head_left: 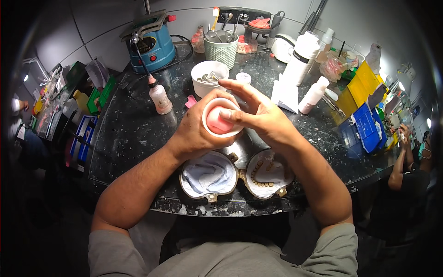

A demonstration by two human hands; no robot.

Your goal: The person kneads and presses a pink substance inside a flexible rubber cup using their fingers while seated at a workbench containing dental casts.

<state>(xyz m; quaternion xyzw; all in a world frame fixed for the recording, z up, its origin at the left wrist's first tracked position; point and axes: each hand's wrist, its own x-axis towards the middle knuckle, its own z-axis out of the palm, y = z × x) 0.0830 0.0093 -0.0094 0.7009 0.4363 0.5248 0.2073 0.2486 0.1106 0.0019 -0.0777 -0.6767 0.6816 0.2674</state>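
My left hand (190, 125) is wrapped around a small white cup (230, 133), whose mouth faces me. Pink, dough-like material (216, 121) lies inside it. The thumb of my right hand (265, 115) reaches over the rim onto the pink material, while its fingers stretch out beyond the cup with nothing visible between them. Below my hands, two round metal flask halves filled with plaster lie side by side. The left flask half (208, 173) has a smooth, bluish-white curved hollow. In the right flask half (272, 177) sits a row of teeth; my right forearm partly covers its edge.
Behind my hands stand a white tub (203, 85) with metal pieces, a green tool pot (221, 54) and a blue machine (154, 51). A dropper bottle (160, 99) is at left, a pale bottle (314, 96) at right. Blue bins (369, 127) line the right edge; another person sits beyond.
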